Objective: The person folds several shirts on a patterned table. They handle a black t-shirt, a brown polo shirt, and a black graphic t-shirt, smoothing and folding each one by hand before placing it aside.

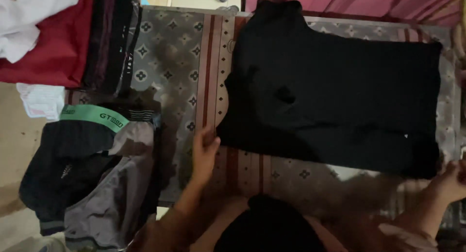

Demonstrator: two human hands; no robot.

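Note:
A black garment (340, 87) lies spread flat on a patterned grey and red mat (174, 63). My left hand (204, 152) rests at the garment's near left corner, fingers touching its edge; whether it grips the cloth is unclear. My right hand (451, 179) is at the garment's near right corner, blurred, with fingers curled close to the fabric edge.
A stack of folded clothes, red (58, 48), white (24, 19) and dark (114, 33), sits at the upper left. A loose pile of grey and dark underwear with a green waistband (92, 116) lies at the lower left. Pink striped fabric (369, 2) runs along the top right.

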